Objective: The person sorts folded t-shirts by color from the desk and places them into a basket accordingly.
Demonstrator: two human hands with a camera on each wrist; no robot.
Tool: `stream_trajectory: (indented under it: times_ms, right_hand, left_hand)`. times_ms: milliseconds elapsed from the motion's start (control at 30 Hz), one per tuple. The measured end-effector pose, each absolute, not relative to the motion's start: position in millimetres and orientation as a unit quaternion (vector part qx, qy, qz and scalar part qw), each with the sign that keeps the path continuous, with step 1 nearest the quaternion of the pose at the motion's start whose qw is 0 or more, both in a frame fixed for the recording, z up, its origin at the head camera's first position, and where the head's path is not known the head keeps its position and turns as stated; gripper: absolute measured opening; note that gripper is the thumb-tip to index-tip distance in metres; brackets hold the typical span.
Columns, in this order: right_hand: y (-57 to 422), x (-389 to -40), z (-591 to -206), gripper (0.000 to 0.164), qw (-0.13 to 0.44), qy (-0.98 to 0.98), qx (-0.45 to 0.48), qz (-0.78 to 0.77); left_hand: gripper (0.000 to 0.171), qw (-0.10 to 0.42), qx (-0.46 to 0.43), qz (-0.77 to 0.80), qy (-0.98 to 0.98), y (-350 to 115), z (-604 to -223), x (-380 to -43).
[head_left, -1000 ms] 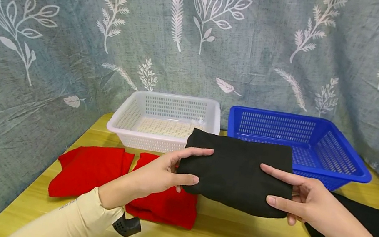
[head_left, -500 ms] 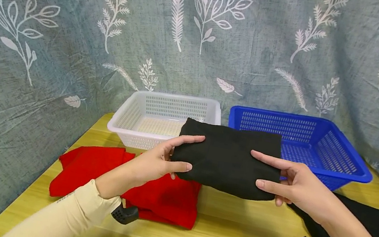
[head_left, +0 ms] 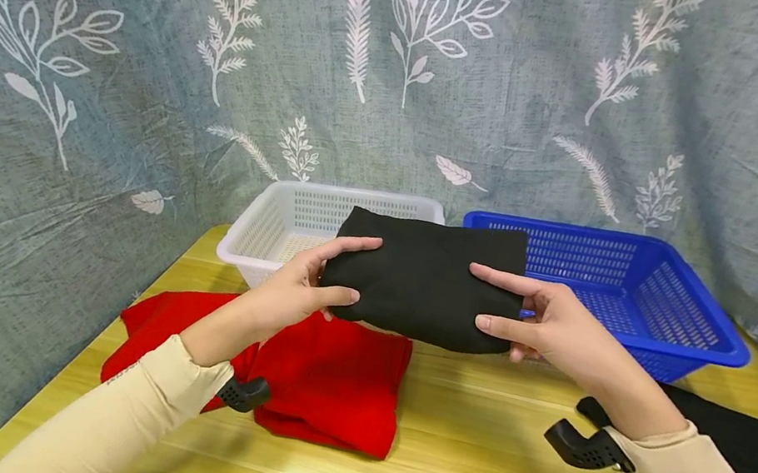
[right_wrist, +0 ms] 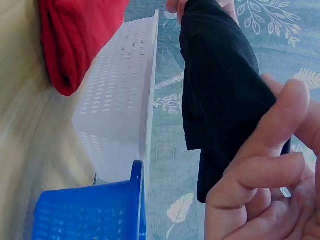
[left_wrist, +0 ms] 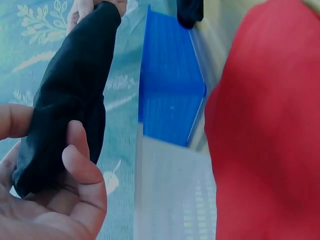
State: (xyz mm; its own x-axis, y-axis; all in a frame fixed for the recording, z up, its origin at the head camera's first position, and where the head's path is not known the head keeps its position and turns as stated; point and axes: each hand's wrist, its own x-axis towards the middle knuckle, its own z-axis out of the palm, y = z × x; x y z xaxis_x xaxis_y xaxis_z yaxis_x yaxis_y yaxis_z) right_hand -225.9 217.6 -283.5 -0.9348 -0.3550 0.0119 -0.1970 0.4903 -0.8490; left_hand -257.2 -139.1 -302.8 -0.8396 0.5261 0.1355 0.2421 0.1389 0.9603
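A folded black cloth (head_left: 424,282) hangs in the air between my two hands, in front of the baskets. My left hand (head_left: 298,281) pinches its left end, thumb and forefinger on the near face and other fingers behind. At the right end, my right hand (head_left: 547,321) holds it the same way. Both wrist views show the cloth (left_wrist: 75,90) as a layered bundle, with curled fingers (right_wrist: 270,135) beneath it. Below the left hand lie two folded red cloths, one (head_left: 338,381) nearer the middle and one (head_left: 161,325) further left, partly covered by the forearm.
A white slotted basket (head_left: 245,259) stands at the back, partly hidden by the black cloth. Right of it is a blue basket (head_left: 694,347). Another black cloth (head_left: 750,463) lies on the wooden table (head_left: 459,471) at the right. A patterned curtain (head_left: 395,146) hangs behind.
Both hands have carried the black cloth up, forward and to the left, from in front of the blue basket towards the white one. The red cloths and baskets have stayed in place.
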Motion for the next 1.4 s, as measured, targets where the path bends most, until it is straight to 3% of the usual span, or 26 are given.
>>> stream_trajectory:
  times_ms: [467,867,1400]
  right_hand:
    - [176.8,-274.0,-277.5,0.067,0.093,0.841,-0.184,-0.501]
    - [146.6,-304.1,-274.5,0.065,0.096,0.839,-0.209,-0.494]
    - [118.1,-341.5,-285.2,0.064,0.110,0.834,-0.197,-0.503]
  left_hand:
    - [0.070,0.074,0.219,0.596,0.769,-171.0,-295.7,-292.4]
    - [0.056,0.069,0.194,0.573,0.793,-198.5,-292.2,-312.7]
    - [0.062,0.070,0.172,0.512,0.838,-217.4,-291.0,-337.2]
